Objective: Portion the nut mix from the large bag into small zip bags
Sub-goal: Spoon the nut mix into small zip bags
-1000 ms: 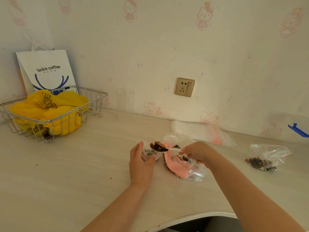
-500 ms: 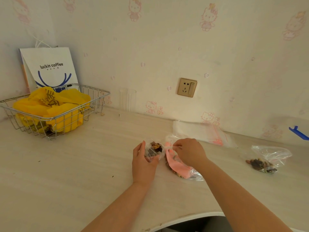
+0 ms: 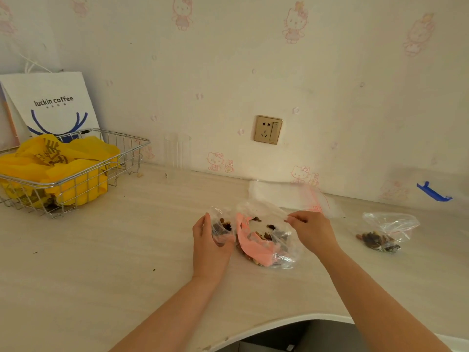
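Note:
My left hand [image 3: 209,243] grips a small clear zip bag [image 3: 221,226] with dark nuts in it, held upright on the table. Right beside it lies the large bag [image 3: 264,241], clear with a pink panel and nut mix inside. My right hand [image 3: 311,228] pinches the large bag's clear rim at its right side; whether it also holds a spoon is hidden. A filled small bag [image 3: 383,233] lies apart at the right. A stack of flat zip bags [image 3: 286,195] with red seals rests by the wall.
A wire basket [image 3: 76,174] with yellow plastic bags stands at the back left, a white paper coffee bag [image 3: 54,105] behind it. A clear glass [image 3: 177,154] stands by the wall. The table's curved front edge [image 3: 279,323] runs below my arms. A blue clip [image 3: 434,193] sits far right.
My right hand carried a spoonful of nuts to the small bag, then drew back to the right onto the large bag's rim. The left hand kept hold of the small bag.

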